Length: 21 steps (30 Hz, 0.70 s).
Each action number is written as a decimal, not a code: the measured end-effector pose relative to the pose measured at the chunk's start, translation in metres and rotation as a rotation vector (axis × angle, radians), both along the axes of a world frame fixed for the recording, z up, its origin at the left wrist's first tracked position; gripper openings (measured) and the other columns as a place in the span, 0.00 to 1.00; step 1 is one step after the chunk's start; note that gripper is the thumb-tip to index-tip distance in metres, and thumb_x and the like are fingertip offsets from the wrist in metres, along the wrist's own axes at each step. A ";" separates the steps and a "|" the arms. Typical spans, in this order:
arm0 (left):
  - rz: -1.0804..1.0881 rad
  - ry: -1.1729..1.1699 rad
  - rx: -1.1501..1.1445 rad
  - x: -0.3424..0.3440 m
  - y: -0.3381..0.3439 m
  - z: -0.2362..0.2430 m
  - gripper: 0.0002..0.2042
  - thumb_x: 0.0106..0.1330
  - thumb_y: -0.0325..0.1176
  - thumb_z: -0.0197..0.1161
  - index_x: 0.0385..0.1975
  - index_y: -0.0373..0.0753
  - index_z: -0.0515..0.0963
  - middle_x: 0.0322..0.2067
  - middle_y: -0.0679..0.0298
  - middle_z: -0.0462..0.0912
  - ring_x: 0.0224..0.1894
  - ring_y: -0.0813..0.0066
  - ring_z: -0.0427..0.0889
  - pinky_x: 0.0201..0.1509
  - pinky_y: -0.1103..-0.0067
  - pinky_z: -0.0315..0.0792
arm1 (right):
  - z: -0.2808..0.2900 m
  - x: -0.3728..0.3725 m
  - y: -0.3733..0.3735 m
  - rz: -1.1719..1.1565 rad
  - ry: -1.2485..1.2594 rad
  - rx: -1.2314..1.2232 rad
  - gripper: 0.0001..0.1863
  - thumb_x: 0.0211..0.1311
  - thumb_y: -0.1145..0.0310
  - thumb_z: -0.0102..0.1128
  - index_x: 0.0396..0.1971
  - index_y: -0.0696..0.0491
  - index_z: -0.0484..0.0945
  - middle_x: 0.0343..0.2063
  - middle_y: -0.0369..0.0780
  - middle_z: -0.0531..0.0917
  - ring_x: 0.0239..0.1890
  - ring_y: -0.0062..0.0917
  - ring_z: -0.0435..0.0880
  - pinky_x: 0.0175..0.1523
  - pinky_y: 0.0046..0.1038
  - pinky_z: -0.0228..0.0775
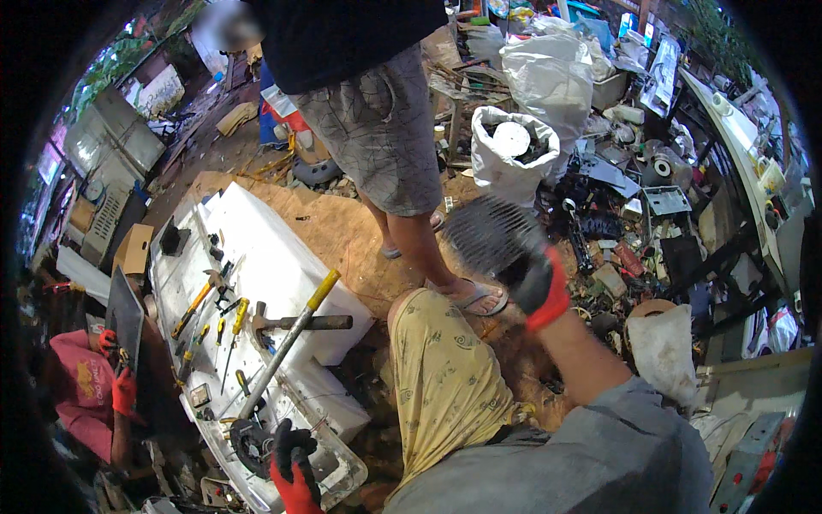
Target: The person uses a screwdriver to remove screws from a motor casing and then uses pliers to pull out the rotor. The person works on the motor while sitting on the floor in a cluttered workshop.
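A hand could pass over the white block (278, 248), right of the tools (193, 308). Lower down, a long pipe (289, 345) slants across a hammer (330, 323), barring the way up from the left hand (294, 467). The bent knee (441, 364) stands between both hands; around the right hand (541, 289) and its grille (492, 236) (blurred), another person's legs (421, 248) and a white sack (499, 171) crowd in.

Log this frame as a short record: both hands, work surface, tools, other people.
Left hand: gloved, beside a black round part; grip unclear
Right hand: gloved, holding a dark ribbed piece, blurred
Work surface: white panel
Tools on it: hammer, yellow-handled screwdriver, yellow-ended bar
Other people: standing person in patterned shorts; person in red, gloved
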<state>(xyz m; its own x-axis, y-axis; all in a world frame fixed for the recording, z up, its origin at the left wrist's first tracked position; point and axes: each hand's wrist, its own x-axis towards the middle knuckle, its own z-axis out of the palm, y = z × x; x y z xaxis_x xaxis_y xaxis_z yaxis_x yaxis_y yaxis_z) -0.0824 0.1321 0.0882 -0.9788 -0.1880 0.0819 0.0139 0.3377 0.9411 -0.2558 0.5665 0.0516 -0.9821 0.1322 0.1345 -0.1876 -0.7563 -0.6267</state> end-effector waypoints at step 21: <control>0.453 -0.165 -0.055 0.080 -0.109 -0.030 0.18 0.74 0.41 0.53 0.52 0.35 0.80 0.18 0.69 0.76 0.22 0.84 0.71 0.31 0.82 0.64 | 0.100 -0.037 -0.154 0.731 0.569 1.622 0.16 0.67 0.65 0.55 0.52 0.55 0.79 0.45 0.42 0.82 0.47 0.33 0.81 0.55 0.31 0.71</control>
<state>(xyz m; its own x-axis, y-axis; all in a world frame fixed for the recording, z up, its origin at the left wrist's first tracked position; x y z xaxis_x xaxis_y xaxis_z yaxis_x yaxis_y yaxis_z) -0.0021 0.0236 0.0585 -0.7999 -0.5984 -0.0461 -0.2944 0.3243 0.8990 -0.2930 0.4129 0.1520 -0.5760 -0.8170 -0.0277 -0.5614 0.4200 -0.7131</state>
